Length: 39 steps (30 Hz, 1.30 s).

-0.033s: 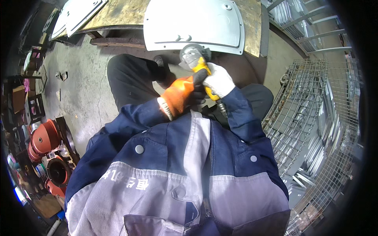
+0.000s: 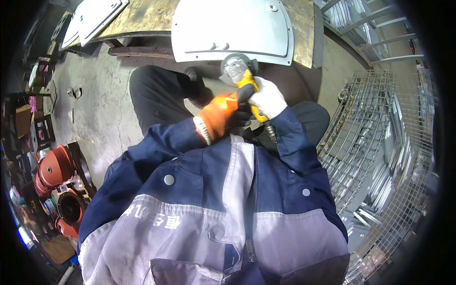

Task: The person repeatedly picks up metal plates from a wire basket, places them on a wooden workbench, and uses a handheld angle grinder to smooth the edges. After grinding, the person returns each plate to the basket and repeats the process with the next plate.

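A yellow and grey angle grinder (image 2: 247,80), its round disc (image 2: 236,61) at the far end, is held between both hands just short of the bench. My right hand (image 2: 268,99), in a white glove, is closed around its yellow body. My left hand (image 2: 224,111), in an orange glove with dark fingers, grips the same body from the left; some of its fingertips are hidden. Beyond the disc lies a white panel (image 2: 232,26) with a curved edge, small holes along its rim and two round knobs near the close side. The disc overlaps the panel's near edge in view; contact cannot be judged.
The panel rests on a wooden bench (image 2: 147,18), with more white panels (image 2: 102,19) at its left end. A wire mesh cage (image 2: 354,128) holding metal strips stands at the right. Reddish round housings (image 2: 55,166) sit at the left. My legs are under the bench's near edge.
Both hands and the grinder have shifted slightly to the right. The grip stays the same.
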Motion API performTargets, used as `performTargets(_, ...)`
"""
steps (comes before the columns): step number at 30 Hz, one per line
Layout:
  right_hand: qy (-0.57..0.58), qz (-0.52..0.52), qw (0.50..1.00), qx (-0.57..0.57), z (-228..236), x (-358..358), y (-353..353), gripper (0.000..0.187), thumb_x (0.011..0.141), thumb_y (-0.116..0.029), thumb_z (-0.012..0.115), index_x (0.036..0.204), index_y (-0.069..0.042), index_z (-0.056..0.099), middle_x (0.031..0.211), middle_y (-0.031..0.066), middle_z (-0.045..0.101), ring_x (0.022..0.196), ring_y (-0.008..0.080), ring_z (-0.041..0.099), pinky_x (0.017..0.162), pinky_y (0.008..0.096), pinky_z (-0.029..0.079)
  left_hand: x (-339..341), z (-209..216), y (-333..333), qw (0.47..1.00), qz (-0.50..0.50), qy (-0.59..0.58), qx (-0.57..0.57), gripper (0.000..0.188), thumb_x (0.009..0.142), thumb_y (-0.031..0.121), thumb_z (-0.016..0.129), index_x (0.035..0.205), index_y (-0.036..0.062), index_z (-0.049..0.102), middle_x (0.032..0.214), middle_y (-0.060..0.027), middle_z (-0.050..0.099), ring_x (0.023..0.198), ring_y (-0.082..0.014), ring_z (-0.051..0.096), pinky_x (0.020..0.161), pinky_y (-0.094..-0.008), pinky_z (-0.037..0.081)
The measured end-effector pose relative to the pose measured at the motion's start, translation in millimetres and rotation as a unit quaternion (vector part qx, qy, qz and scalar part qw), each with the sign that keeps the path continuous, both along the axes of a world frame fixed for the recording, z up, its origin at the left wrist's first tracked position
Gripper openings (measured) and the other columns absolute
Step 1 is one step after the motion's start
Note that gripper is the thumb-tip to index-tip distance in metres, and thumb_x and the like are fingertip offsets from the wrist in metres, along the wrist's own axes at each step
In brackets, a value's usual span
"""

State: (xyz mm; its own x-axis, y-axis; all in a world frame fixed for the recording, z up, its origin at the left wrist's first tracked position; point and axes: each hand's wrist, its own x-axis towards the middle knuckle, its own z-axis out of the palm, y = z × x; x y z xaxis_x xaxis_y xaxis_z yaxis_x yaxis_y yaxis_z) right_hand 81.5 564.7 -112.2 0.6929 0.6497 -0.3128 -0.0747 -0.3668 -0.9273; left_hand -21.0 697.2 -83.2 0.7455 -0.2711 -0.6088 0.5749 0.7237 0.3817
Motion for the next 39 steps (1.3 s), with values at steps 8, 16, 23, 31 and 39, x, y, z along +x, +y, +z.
performTargets(8, 0.055, -0.148, 0.987, 0.024, 0, 26, -92, 0.039, 0.072, 0.003, 0.059, 0.111, 0.000, 0.058, 0.093, 0.0094, 0.064, 0.081, 0.0190, 0.062, 0.072, 0.0296, 0.051, 61, -12, -74, 0.995, -0.090, 0.005, 0.042, 0.030, 0.087, 0.042, 0.068, 0.085, 0.0134, 0.060, 0.063, 0.0022, 0.048, 0.052, -0.0116, 0.047, 0.049, -0.0278, 0.039)
performTargets(16, 0.184, -0.321, 0.907, 0.202, -13, 33, -169, 0.030, 0.081, -0.013, 0.073, 0.104, -0.003, 0.057, 0.076, 0.0061, 0.063, 0.058, 0.0158, 0.061, 0.052, 0.0288, 0.051, 114, -58, -70, 0.996, 0.047, -0.068, -0.028, 0.050, 0.099, 0.039, 0.043, 0.138, 0.0079, 0.041, 0.132, -0.0165, 0.049, 0.122, -0.0279, 0.047, 0.099, -0.0421, 0.042)
performTargets(23, 0.257, -0.200, 0.821, 0.469, -16, 17, -200, 0.045, 0.084, -0.020, 0.068, 0.120, 0.001, 0.050, 0.109, 0.0144, 0.058, 0.098, 0.0265, 0.062, 0.084, 0.0374, 0.055, 102, -37, -6, 0.966, 0.129, -0.116, -0.191, 0.065, 0.089, 0.046, 0.060, 0.133, 0.0018, 0.042, 0.133, -0.0193, 0.049, 0.121, -0.0349, 0.050, 0.097, -0.0449, 0.046)
performTargets(31, 0.268, -0.206, 0.764, 0.550, -17, -2, -204, 0.045, 0.085, -0.019, 0.066, 0.122, -0.001, 0.049, 0.115, 0.0147, 0.057, 0.106, 0.0266, 0.058, 0.089, 0.0394, 0.054, 57, -4, 64, 0.418, 0.060, -0.411, 0.808, 0.055, 0.075, 0.023, 0.078, 0.115, -0.0048, 0.054, 0.103, -0.0134, 0.064, 0.096, -0.0281, 0.063, 0.091, -0.0367, 0.048)
performTargets(39, 0.258, -0.216, 0.803, 0.492, -19, 7, -185, 0.043, 0.082, -0.023, 0.068, 0.117, -0.004, 0.051, 0.107, 0.0132, 0.058, 0.096, 0.0238, 0.060, 0.080, 0.0358, 0.056, 41, 63, 139, 0.066, 0.109, -0.324, 0.937, 0.034, 0.089, 0.026, 0.057, 0.109, -0.0008, 0.059, 0.105, -0.0144, 0.061, 0.100, -0.0299, 0.059, 0.091, -0.0390, 0.045)
